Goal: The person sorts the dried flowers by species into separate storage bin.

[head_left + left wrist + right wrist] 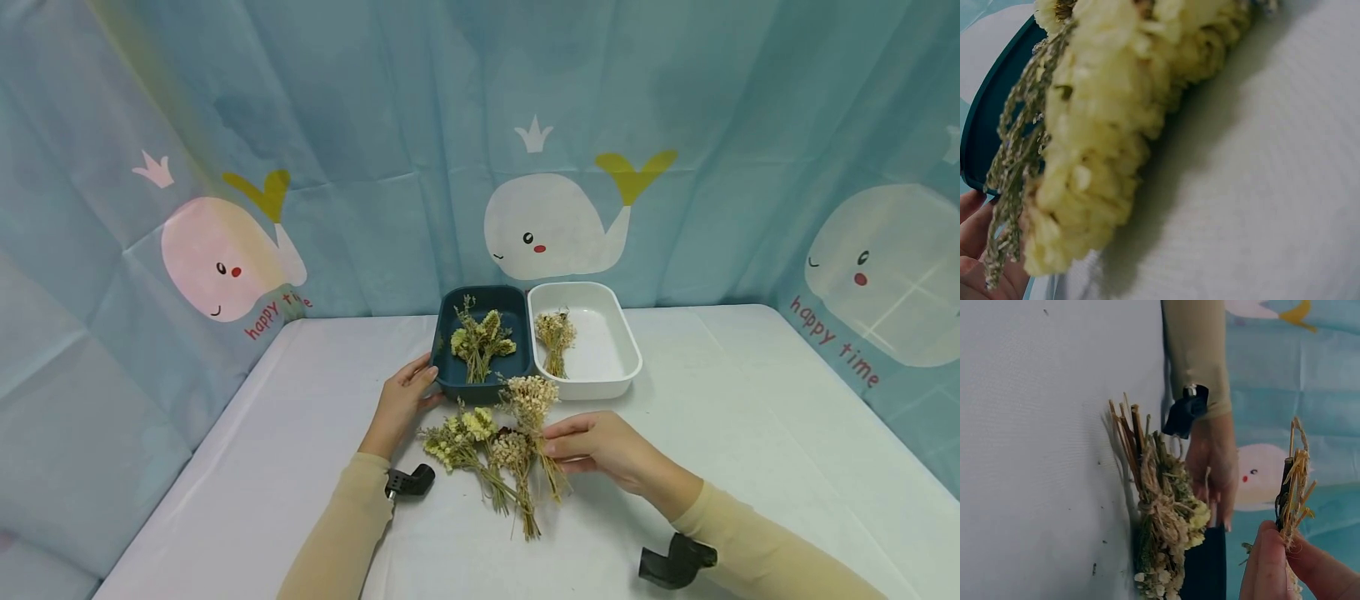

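Note:
My right hand [606,450] pinches a bunch of cream-coloured dried flowers [531,402] by its tied stems, between thumb and fingers. In the right wrist view, its stem ends [1297,469] stick out past the fingertips. Under and beside it on the table lie a yellow dried-flower bunch [459,440] and another cream bunch [517,467]. My left hand [403,404] touches the near left side of the dark blue tray [480,393] with fairly straight fingers. Yellow flowers [1091,144] fill much of the left wrist view and partly cover that hand.
Inside the dark blue tray lie yellow and green bunches [480,343]. The white tray [611,350] stands right beside it, with one cream bunch [555,337] at its left side. A whale-printed curtain [420,233] hangs behind the white table [750,417].

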